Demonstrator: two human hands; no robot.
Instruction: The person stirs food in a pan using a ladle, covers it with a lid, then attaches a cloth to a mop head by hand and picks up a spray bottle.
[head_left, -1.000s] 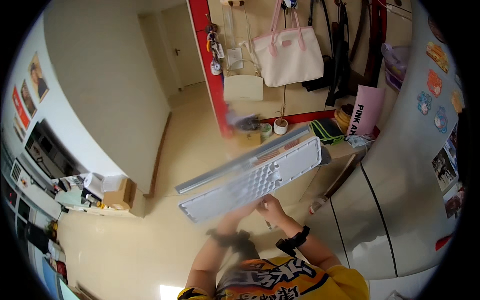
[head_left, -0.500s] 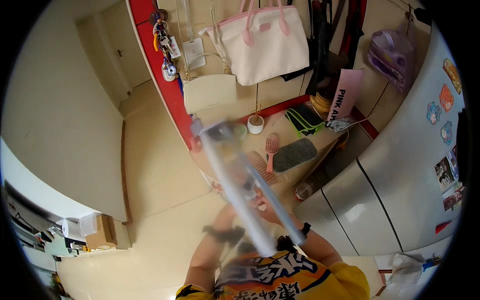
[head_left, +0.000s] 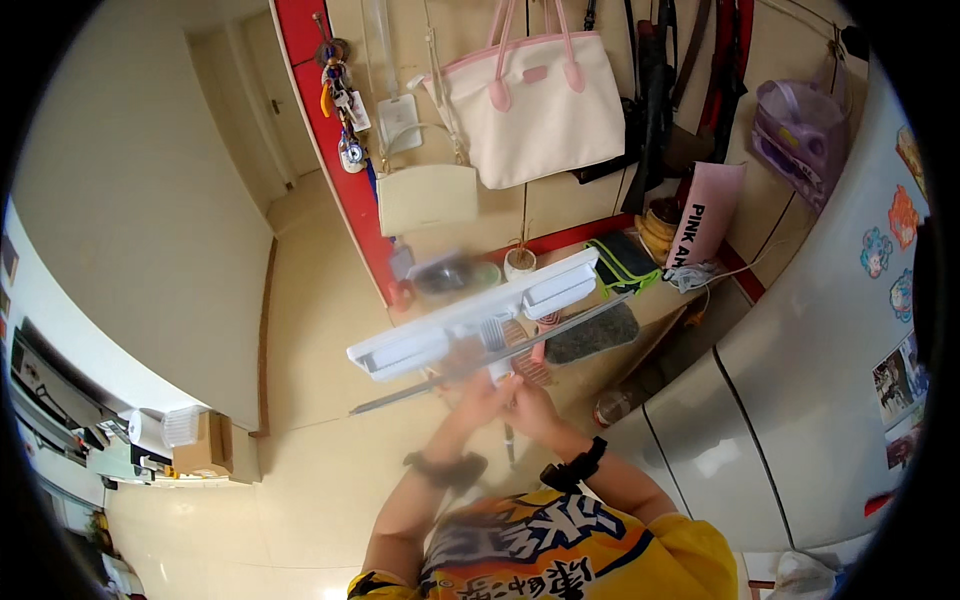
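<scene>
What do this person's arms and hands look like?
The left hand and right hand are ungloved, with bare forearms. Each wrist wears a dark band: the left band is blurred, the right band black and bulky. The shirt is yellow with bold dark-and-white markings; its right sleeve is yellow and short.

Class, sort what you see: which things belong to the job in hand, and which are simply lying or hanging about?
In the job:
- White panel, held up
- Grey strip, beside it
- Left hand and right hand, close together, holding these

Just about:
- Tote, hanging
- Keys, hanging
- Plant pot
- Dark pad
- Pink pouch
</scene>
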